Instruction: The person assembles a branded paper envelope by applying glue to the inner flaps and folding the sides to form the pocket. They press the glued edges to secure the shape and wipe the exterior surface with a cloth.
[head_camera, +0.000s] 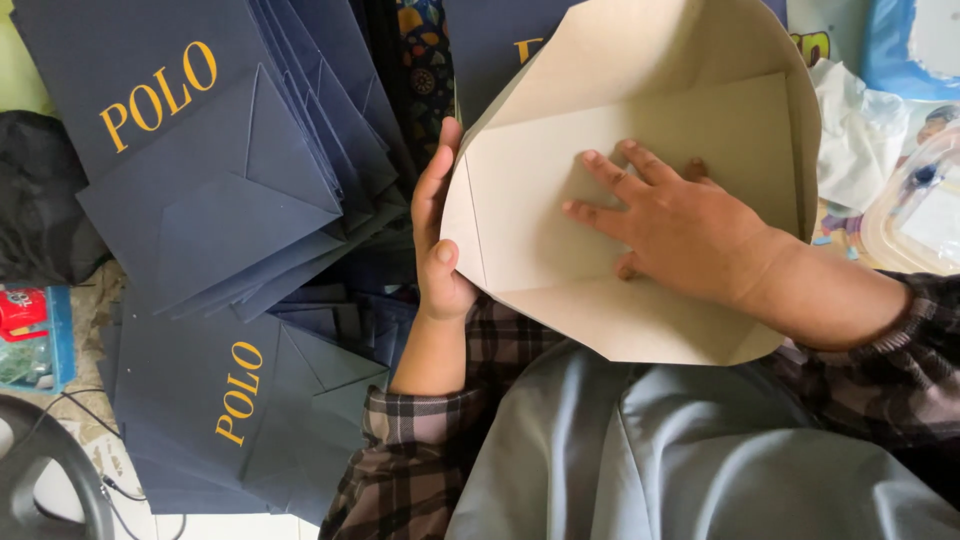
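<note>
Grey lap nearest, plaid sleeves either side. Open paper bag lies over the lap, cream inside showing. Right hand inside it, fingers spread flat, pressing the bottom panel, gripping nothing. Left hand clasps the bag's left edge, thumb inside. Further left, stacks of folded navy bags.

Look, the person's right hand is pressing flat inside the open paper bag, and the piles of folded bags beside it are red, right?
Not quite. The right hand does press flat inside the open paper bag, while the left hand holds its edge, but the folded bags piled beside it are dark navy blue with yellow lettering, not red. The head view shows this.
</note>
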